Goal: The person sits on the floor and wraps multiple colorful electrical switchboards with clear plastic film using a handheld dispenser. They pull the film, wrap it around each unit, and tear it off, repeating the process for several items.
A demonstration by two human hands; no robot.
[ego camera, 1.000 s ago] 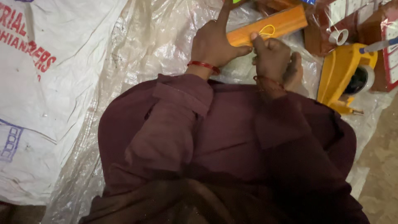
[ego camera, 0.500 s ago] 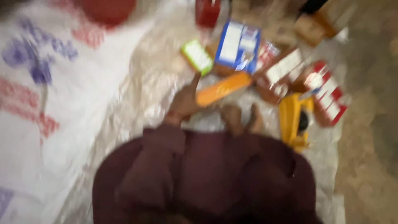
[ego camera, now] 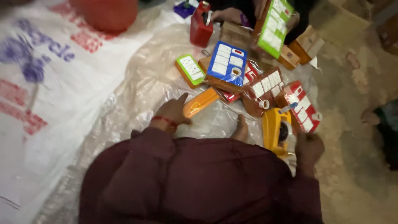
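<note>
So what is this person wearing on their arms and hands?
Both arms are covered by loose, dark maroon sleeves reaching the wrists. The left hand is bare, with a thin red thread band around its wrist. The right hand is bare too; no band shows on it here. No gloves or rings are visible.

I sit on a dusty brown dirt floor (ego camera: 365,137). A crinkly clear plastic sheet (ego camera: 137,87) lies on it. At ten o'clock lies a big white woven sack (ego camera: 58,95) with red and blue print. At twelve o'clock, flat brown packs (ego camera: 265,93) lie on the sheet.
</note>
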